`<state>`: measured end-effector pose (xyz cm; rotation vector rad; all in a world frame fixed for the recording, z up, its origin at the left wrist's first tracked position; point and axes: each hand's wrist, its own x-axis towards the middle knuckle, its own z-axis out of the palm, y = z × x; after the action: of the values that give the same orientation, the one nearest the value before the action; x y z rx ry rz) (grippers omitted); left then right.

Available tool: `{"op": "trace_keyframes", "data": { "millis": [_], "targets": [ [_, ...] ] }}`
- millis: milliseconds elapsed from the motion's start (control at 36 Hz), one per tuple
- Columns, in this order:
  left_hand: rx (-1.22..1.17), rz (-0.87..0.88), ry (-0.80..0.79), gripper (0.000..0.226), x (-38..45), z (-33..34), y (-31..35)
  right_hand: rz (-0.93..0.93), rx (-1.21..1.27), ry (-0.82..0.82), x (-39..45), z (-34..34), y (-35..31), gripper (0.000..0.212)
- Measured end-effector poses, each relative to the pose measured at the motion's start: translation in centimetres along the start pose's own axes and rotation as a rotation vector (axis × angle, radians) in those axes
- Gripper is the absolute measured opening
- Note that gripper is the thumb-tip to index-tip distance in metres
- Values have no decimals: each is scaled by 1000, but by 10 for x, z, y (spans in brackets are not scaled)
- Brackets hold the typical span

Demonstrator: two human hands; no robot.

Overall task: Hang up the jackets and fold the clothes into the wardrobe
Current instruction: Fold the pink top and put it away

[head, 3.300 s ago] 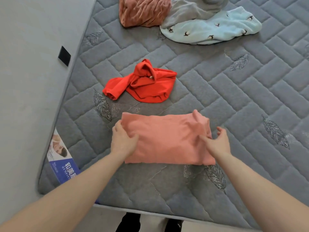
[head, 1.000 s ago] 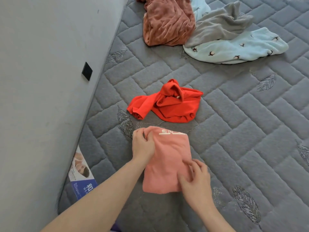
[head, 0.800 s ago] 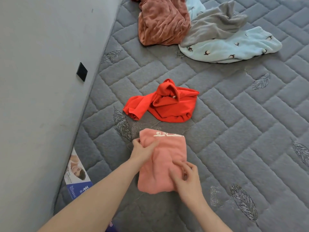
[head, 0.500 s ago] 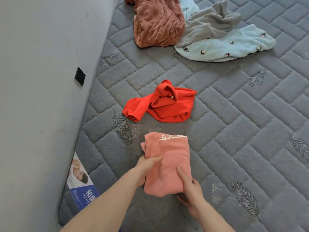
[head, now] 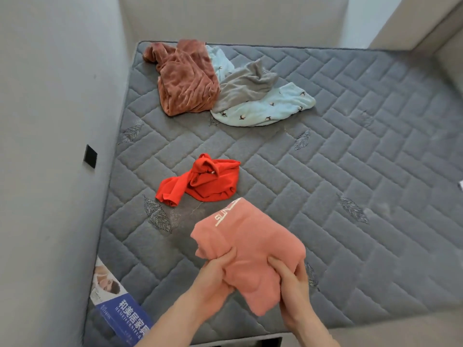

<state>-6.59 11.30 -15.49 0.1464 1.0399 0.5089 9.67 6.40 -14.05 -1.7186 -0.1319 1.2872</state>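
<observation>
The folded pink garment (head: 246,249) is held above the mattress (head: 350,171) near its front edge, gripped by both hands: the left hand (head: 215,276) at its 7 o'clock edge and the right hand (head: 292,281) at 5 o'clock, thumbs on top, fingers curled beneath. A red garment (head: 203,182) lies at 11 o'clock; a brown, grey and blue pile (head: 220,83) lies beyond, toward 12.

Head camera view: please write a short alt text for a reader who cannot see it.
Two bare hands, left hand and right hand, grip a folded salmon-pink garment above a grey quilted mattress. A crumpled red garment lies just beyond it; further off lie a rust-brown garment, a grey one and a light blue printed one.
</observation>
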Motion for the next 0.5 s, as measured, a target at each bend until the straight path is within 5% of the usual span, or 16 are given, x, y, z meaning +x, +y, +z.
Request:
{"op": "trace_keyframes", "data": {
  "millis": [139,306,500],
  "targets": [
    [353,-3,-20,56,-62,33,23,-90,80,75,-59,-41,-55,46],
    [597,227,126,129,-107,100,48,-172,145,105,-131,-109,-118,43],
    [951,285,-280,136,-136,228,20,-285,163,99,-199,-208,-162,50]
  ]
}}
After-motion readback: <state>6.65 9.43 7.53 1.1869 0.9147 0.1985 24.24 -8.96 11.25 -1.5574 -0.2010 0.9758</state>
